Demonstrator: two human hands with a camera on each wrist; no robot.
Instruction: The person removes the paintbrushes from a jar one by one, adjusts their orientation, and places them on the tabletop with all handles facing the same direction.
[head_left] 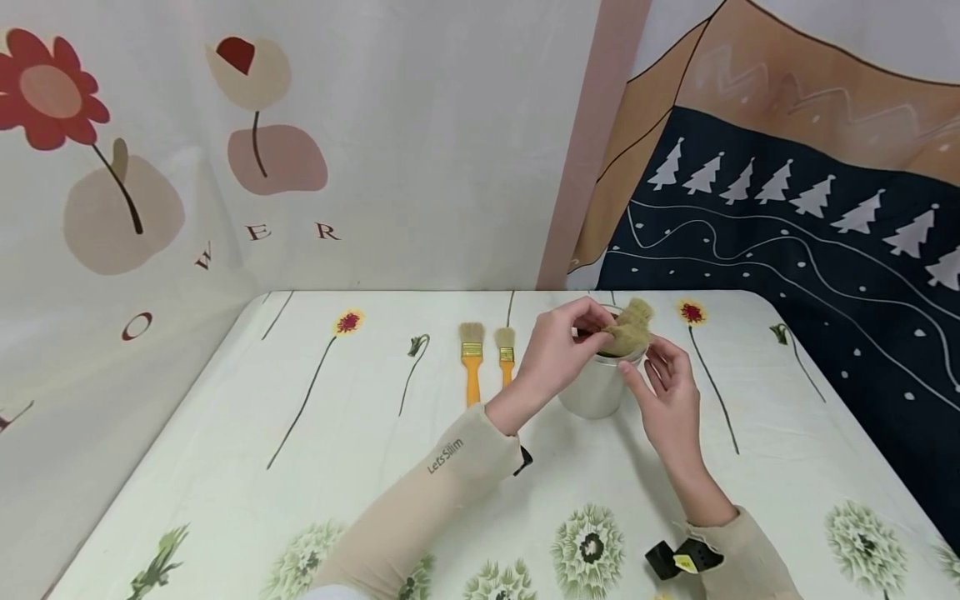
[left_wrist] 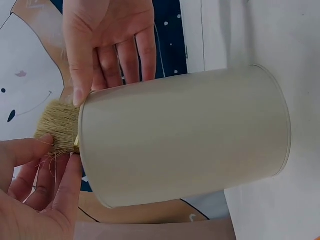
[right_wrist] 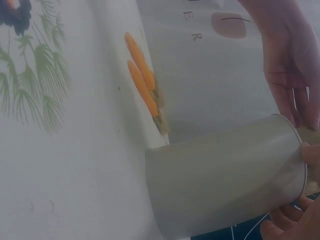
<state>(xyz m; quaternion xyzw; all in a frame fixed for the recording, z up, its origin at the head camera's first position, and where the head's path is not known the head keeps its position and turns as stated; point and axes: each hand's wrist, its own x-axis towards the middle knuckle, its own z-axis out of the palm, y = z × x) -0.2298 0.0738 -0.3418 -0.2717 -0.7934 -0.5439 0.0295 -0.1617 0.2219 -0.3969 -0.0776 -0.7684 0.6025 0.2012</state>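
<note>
A pale grey-white cylindrical cup stands upright on the table. Tan bristles of a paintbrush rise above its rim, and a sliver of gold ferrule shows there in the left wrist view. The handle is hidden inside the cup; whether a second brush is behind, I cannot tell. My left hand pinches the bristles between thumb and fingers, with a few loose hairs by the fingertips. At the cup's right side is my right hand, its thumb against the rim and its fingers loosely extended beside the wall.
Left of the cup, a wide orange-handled paintbrush and a narrower paintbrush lie side by side. A flower-printed cloth covers the table. Printed hangings rise behind the table's back edge.
</note>
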